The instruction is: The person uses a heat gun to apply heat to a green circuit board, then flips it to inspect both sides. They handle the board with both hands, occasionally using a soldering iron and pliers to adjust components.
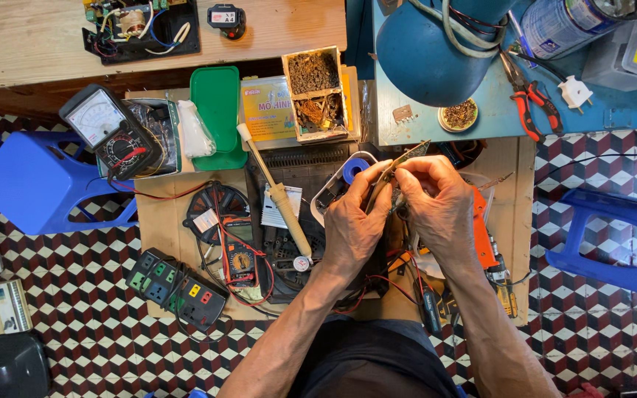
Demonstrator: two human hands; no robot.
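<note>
Both hands meet at frame centre over a cluttered work area on the floor. Left hand [354, 225] and right hand [436, 206] are together, both pinched on a small green circuit board [401, 163] held edge-on and tilted, its upper end poking up past the fingertips. Left thumb and fingers grip the board's lower left side, right fingers close on its right side. What sits on the board's face is hard to tell, it looks like thin wires trailing down behind it.

Just left of the left hand: a soldering iron [278, 193] with cream handle lying diagonally on a dark unit, and a blue solder spool [354, 169] in a white tray, touching distance from the left thumb. Beside the right wrist an orange-handled tool [485, 236].

Further left: analog multimeter [108, 131], a small digital meter [240, 254] with red leads, a black power strip [177, 289] with coloured sockets, a green plastic lid [217, 110]. Above: open box of brown scrap bits [315, 92]. On the blue desk [599, 110] top right, red-handled pliers [531, 103] and a round tin [458, 115]. Blue plastic stools [35, 180] on the checkered floor either side.
</note>
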